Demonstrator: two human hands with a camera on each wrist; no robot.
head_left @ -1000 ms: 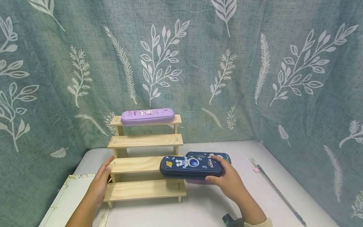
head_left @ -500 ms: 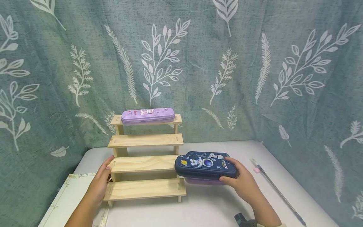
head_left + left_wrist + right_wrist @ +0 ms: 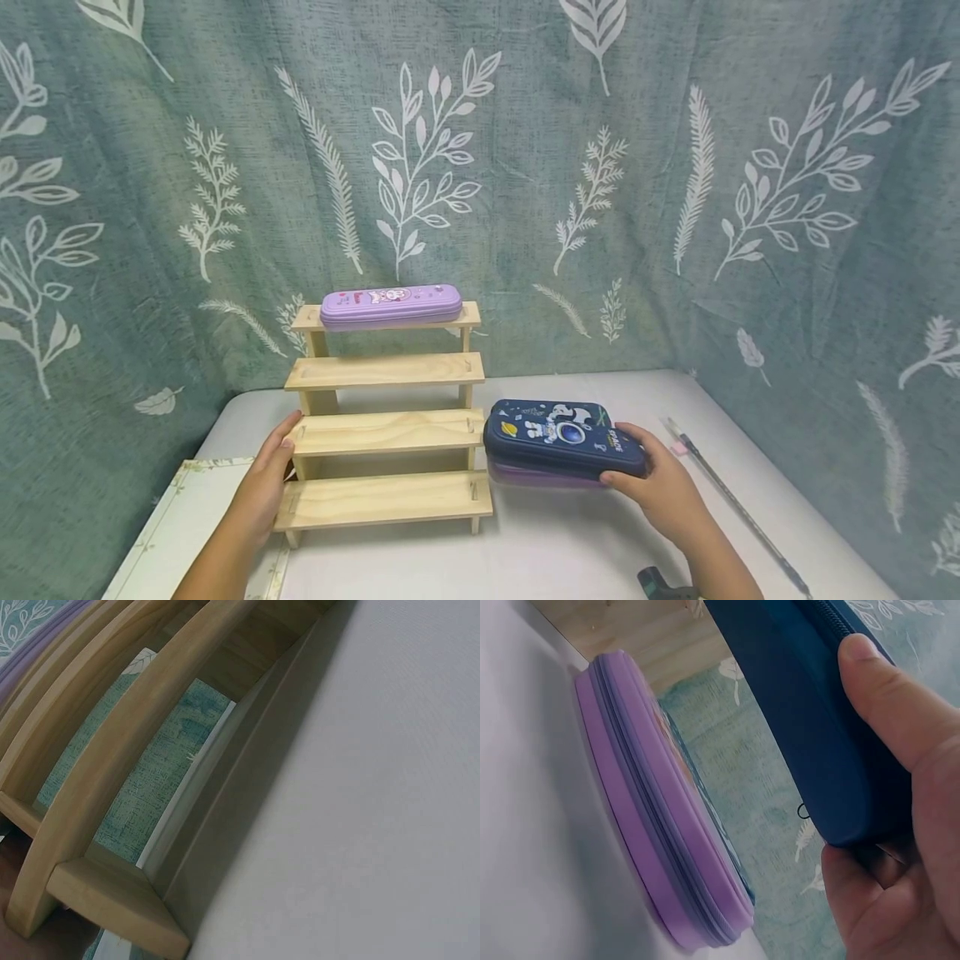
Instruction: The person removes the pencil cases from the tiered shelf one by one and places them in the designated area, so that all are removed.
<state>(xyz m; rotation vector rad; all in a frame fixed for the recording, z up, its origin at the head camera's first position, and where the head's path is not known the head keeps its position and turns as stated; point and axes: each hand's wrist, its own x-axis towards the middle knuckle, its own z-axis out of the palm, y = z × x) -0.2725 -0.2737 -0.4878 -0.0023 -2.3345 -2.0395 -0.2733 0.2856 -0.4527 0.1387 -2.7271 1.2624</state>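
My right hand grips the right end of a navy pencil case printed with an astronaut and planets. In the right wrist view, the thumb lies by its zip and the fingers are beneath. The held case is apart from a purple pencil case lying on the table, which it partly covers in the head view. Behind it shows another dark blue pencil case with a panda. My left hand holds the left side of a four-step wooden rack; its fingers are partly hidden behind the wood.
Another purple pencil case lies on the rack's top step. A long brush lies on the table at the right, beside a small pink piece. A pale patterned board is at the left. Leaf-printed curtain surrounds the table.
My right hand has carried the astronaut pencil case rightward, off the rack's third step to over the purple case beside it. The left hand has stayed on the rack.
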